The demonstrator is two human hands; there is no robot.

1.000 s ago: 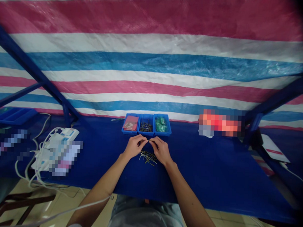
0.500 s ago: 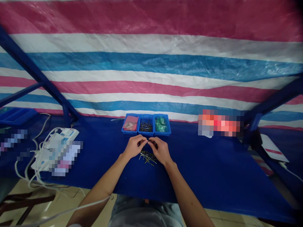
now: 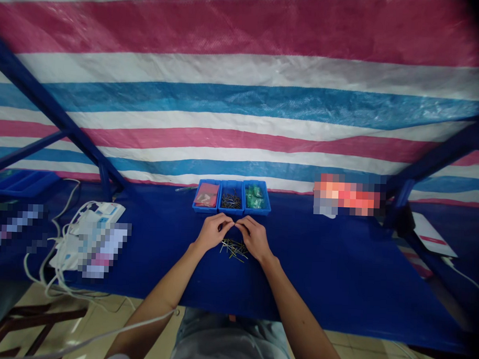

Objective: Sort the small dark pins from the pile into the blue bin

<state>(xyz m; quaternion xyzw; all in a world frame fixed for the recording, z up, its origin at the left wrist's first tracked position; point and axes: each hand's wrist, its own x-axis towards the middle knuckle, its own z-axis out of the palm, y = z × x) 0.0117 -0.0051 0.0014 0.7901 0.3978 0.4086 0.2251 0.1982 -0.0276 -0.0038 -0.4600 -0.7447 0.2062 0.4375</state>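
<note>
My left hand [image 3: 211,233] and right hand [image 3: 255,238] are pinched together just above the nails [image 3: 233,249], can't tell if they're holding one, so keep those fingertips [image 3: 227,221] steady.

Whatever the hands [image 3: 212,232] [image 3: 255,237] hold is too small.
</note>
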